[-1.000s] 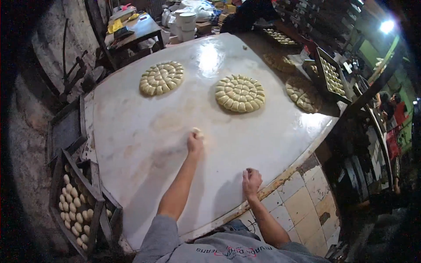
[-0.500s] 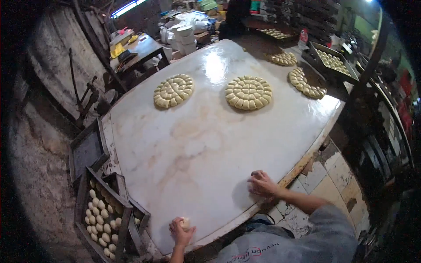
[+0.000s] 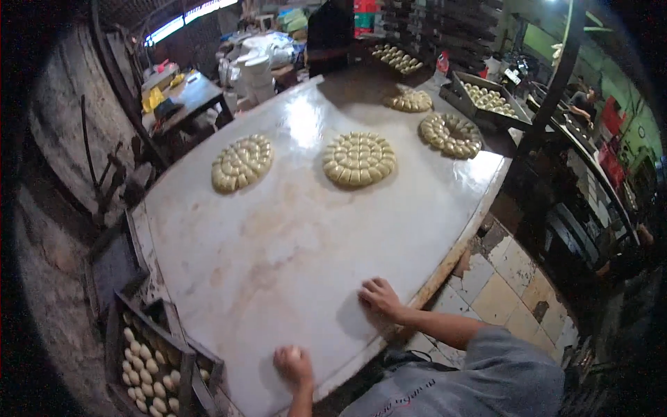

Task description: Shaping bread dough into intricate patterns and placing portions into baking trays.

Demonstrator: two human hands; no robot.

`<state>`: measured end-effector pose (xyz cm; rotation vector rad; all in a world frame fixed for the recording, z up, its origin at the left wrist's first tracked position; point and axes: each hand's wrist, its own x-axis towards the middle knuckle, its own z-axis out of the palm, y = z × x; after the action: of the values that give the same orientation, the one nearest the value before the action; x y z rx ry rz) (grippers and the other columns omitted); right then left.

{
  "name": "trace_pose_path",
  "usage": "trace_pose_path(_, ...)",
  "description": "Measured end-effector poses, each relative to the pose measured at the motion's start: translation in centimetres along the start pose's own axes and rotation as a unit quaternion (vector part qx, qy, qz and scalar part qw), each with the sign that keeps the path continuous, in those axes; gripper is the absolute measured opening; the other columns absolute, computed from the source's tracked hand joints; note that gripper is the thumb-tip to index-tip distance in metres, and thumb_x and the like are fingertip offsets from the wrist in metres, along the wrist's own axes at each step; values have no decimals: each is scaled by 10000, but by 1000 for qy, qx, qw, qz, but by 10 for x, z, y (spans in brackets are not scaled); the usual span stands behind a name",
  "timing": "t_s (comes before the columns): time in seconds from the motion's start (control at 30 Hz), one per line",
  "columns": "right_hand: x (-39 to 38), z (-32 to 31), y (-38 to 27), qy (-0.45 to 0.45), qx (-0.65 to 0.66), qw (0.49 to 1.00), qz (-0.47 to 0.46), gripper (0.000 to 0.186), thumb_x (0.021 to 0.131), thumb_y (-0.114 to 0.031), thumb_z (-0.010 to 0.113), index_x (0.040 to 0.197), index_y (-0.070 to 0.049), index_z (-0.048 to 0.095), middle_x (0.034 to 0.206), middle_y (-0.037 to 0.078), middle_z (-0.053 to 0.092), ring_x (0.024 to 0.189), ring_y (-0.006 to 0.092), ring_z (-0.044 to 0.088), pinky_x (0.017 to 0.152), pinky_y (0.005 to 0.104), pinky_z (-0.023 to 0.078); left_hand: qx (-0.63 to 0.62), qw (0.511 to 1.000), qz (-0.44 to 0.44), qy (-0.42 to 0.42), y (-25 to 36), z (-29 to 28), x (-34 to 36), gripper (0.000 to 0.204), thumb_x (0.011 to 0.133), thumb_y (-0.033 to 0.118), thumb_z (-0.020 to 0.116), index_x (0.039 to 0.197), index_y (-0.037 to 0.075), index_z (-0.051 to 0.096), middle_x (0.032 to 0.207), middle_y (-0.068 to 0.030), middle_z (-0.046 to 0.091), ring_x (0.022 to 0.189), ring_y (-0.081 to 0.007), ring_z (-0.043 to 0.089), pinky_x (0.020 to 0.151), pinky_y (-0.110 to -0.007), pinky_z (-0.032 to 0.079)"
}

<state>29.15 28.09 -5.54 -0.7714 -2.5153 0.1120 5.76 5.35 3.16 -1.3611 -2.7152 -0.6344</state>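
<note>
Two hands are at the near edge of the worktop (image 3: 278,257): the left hand (image 3: 293,364) is closed around a dough ball (image 3: 294,353), the right hand (image 3: 380,297) lies flat and empty on the surface. This looks like rolling a piece round; next it likely joins a dough ring (image 3: 358,159), needing a long, gentle reach.

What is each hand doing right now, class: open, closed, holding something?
Left hand: closed around a small dough ball at the table edge.
Right hand: open, fingers spread, resting on the table, holding nothing.
</note>
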Motion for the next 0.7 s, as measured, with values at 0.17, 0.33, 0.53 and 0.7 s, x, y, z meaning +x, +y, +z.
trace_pose_path(0.17,94,-72,38,68,-36,985,156,125,718,-182,581,800,-89,592,843,76,554,859,259,520,801,406,394,59,977,-102,176,-123,12,56,150,735,94,576,839,-14,579,901,-200,535,884,-341,513,785,-409,422)
trace_pose_path(0.33,152,-11,25,71,85,982,154,96,699,-127,573,731,-37,576,809,142,554,854,317,488,792,408,375,-141,902,-409,-7,-45,74,135,182,731,213,550,744,45,618,797,-188,621,746,-356,605,627,-438,473)
trace_pose_path(0.53,45,-26,26,-6,28,999,24,291,741,-64,566,1028,-51,524,1043,138,554,1014,296,501,933,478,358,10,984,-56,169,-21,21,31,58,674,130,623,717,95,607,821,-92,571,777,-325,534,672,-437,437)
trace_pose_path(0.7,73,-27,77,109,-105,988,-9,160,788,-70,503,921,0,556,973,141,555,988,307,493,924,446,349,93,932,-172,306,-140,8,34,92,693,109,607,729,66,535,779,-105,531,750,-329,513,640,-459,400)
